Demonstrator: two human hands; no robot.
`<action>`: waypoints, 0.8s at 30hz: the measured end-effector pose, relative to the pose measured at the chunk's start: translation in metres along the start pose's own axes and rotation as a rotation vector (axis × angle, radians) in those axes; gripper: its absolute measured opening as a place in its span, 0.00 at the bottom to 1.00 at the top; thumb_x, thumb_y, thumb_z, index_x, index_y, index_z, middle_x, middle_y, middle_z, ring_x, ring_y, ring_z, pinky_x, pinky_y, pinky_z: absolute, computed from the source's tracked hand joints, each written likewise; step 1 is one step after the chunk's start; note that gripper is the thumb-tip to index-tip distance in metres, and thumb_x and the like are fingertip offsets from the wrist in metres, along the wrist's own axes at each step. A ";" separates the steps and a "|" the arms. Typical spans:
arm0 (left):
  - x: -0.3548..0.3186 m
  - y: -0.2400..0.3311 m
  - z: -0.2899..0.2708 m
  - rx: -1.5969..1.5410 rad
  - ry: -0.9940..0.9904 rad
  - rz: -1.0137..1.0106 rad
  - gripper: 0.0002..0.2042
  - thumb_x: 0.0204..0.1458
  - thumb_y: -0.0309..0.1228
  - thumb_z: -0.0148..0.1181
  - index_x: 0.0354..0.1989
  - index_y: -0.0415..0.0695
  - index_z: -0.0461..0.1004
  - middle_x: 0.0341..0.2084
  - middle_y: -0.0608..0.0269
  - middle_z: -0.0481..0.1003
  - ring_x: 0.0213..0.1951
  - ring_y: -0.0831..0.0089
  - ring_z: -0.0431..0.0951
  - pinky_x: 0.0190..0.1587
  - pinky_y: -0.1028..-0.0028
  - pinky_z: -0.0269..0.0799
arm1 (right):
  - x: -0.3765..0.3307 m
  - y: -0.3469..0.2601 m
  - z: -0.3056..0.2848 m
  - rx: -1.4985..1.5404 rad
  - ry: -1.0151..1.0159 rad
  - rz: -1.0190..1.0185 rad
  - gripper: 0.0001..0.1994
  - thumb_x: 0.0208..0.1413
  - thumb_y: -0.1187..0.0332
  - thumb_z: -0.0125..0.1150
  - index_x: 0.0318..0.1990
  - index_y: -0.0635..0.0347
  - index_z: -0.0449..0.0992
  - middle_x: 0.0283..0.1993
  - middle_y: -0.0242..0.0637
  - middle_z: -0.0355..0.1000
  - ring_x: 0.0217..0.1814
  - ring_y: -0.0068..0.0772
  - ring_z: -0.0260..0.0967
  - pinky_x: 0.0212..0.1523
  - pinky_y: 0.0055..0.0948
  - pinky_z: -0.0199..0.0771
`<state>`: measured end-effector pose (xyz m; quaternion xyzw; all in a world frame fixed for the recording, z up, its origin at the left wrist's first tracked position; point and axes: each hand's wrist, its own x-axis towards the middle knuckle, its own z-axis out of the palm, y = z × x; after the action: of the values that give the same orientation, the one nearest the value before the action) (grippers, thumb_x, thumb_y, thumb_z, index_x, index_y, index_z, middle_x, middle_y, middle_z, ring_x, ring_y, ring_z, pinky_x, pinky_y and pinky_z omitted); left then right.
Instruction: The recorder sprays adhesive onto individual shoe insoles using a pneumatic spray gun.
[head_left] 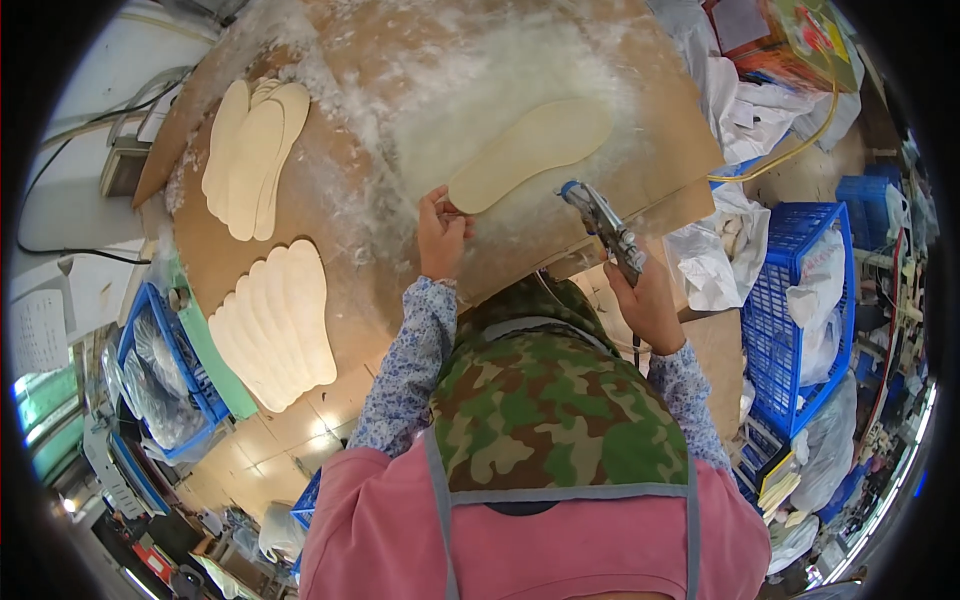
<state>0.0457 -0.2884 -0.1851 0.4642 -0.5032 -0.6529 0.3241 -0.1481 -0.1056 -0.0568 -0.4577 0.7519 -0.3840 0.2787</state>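
A pale insole (pixel 530 152) lies flat near the right edge of the brown worktop (pixel 400 60), on a patch of white residue. The left hand (pixel 440 232) pinches its heel end with the fingertips. The right hand (pixel 648 300) is wrapped around a spray gun (pixel 603 225), its nozzle just beside the insole, possibly touching. Two stacks of insoles (pixel 272 322) lie toward the worktop's left edge. Blue crates (pixel 795 320) stand off to the right.

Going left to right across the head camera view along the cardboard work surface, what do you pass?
Blue plastic crate of clear bags → fanned stack of pale flat insoles → left hand pinching the heel of a single beige insole → metal spray gun gripped in the right hand → tall blue plastic basket.
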 end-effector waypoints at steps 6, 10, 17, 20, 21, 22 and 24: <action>-0.001 -0.001 0.000 -0.007 0.003 0.015 0.24 0.49 0.17 0.47 0.57 0.37 0.55 0.38 0.54 0.68 0.34 0.71 0.75 0.33 0.75 0.75 | -0.006 -0.009 0.014 0.035 -0.133 -0.019 0.15 0.52 0.76 0.55 0.48 0.62 0.66 0.36 0.48 0.71 0.38 0.51 0.71 0.37 0.35 0.69; -0.002 0.000 0.002 -0.012 0.011 0.018 0.21 0.50 0.16 0.46 0.55 0.36 0.56 0.35 0.58 0.69 0.31 0.75 0.73 0.30 0.78 0.72 | -0.011 -0.017 0.019 0.034 -0.228 -0.003 0.17 0.51 0.77 0.55 0.49 0.63 0.65 0.39 0.50 0.70 0.41 0.53 0.69 0.39 0.38 0.69; 0.001 0.003 0.009 -0.005 0.045 0.011 0.19 0.51 0.17 0.46 0.53 0.36 0.57 0.33 0.58 0.70 0.29 0.76 0.72 0.27 0.79 0.71 | -0.010 -0.020 0.012 0.012 -0.238 -0.113 0.18 0.49 0.78 0.55 0.49 0.64 0.65 0.39 0.51 0.70 0.41 0.54 0.69 0.40 0.38 0.69; 0.005 0.004 0.010 0.111 0.067 -0.031 0.22 0.49 0.18 0.48 0.55 0.36 0.56 0.34 0.56 0.69 0.32 0.71 0.75 0.28 0.77 0.73 | -0.003 -0.013 0.001 -0.011 -0.130 -0.033 0.16 0.50 0.77 0.56 0.48 0.64 0.66 0.37 0.51 0.71 0.39 0.53 0.70 0.39 0.36 0.69; 0.005 0.007 0.013 0.111 0.068 -0.029 0.22 0.49 0.18 0.48 0.55 0.36 0.56 0.34 0.56 0.69 0.32 0.71 0.75 0.28 0.77 0.73 | 0.001 -0.009 -0.004 -0.011 -0.130 -0.035 0.16 0.50 0.77 0.56 0.48 0.64 0.66 0.37 0.51 0.71 0.39 0.53 0.70 0.39 0.36 0.69; 0.006 0.011 0.015 0.134 0.120 -0.005 0.20 0.49 0.17 0.47 0.53 0.36 0.58 0.33 0.57 0.69 0.31 0.73 0.74 0.27 0.76 0.74 | 0.005 -0.004 -0.010 -0.048 -0.074 0.000 0.15 0.51 0.76 0.56 0.47 0.65 0.66 0.35 0.51 0.71 0.38 0.52 0.70 0.38 0.36 0.69; 0.006 0.014 0.017 0.157 0.191 0.019 0.19 0.49 0.16 0.46 0.51 0.36 0.59 0.31 0.58 0.68 0.30 0.74 0.74 0.27 0.76 0.75 | 0.013 0.007 -0.019 -0.073 0.000 0.067 0.12 0.52 0.75 0.56 0.45 0.66 0.68 0.33 0.52 0.72 0.36 0.51 0.70 0.36 0.35 0.69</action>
<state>0.0267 -0.2919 -0.1723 0.5433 -0.5241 -0.5611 0.3395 -0.1712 -0.1089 -0.0531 -0.4423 0.7802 -0.3469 0.2745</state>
